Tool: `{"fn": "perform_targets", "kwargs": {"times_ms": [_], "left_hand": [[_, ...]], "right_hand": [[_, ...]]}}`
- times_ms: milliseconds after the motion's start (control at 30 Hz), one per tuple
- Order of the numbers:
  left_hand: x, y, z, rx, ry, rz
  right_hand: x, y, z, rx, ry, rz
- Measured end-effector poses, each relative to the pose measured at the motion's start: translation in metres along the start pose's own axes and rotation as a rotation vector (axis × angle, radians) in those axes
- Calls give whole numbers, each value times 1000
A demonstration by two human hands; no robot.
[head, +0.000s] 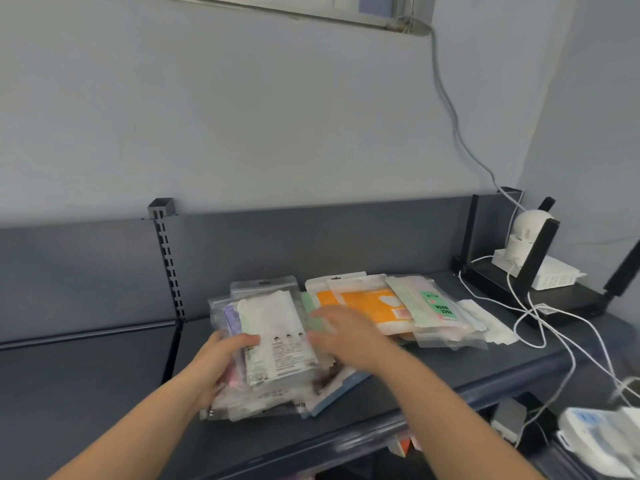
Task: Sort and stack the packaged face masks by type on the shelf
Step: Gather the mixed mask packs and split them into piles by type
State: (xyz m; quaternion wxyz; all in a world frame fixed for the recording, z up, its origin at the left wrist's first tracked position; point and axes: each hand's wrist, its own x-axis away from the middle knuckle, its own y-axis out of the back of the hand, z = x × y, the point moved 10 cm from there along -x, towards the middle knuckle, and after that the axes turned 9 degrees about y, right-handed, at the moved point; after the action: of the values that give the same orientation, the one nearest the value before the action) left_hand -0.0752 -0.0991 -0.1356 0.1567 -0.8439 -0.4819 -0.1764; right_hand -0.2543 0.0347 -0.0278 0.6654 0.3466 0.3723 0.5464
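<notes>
Grey metal shelf [433, 375] against a pale wall carries two heaps of packaged masks. Near its front edge lies the clear-packet stack [273, 327], a white mask on top. My left hand [218, 362] grips the stack's left side, thumb curled over the top packet. My right hand [346, 334] is blurred, fingers stretched flat over the stack's right edge, holding nothing. Toward the back edge the orange packets [367, 303] overlap, a green packet [436, 304] just beside them. At the shelf's right end sit a black router [554, 299], a white camera [523, 237] and loose white cables [540, 327].
</notes>
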Motion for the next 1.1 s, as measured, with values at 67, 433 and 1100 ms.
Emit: {"fn": "perform_targets", "kwargs": {"times_ms": [67, 433, 1100], "left_hand": [[1, -1, 4, 37, 21, 12], [10, -8, 0, -30, 37, -28], [35, 61, -1, 314, 10, -22]], "right_hand": [[15, 48, -66, 148, -269, -210], [24, 32, -57, 198, -238, -167], [11, -7, -36, 94, 238, -57]]}}
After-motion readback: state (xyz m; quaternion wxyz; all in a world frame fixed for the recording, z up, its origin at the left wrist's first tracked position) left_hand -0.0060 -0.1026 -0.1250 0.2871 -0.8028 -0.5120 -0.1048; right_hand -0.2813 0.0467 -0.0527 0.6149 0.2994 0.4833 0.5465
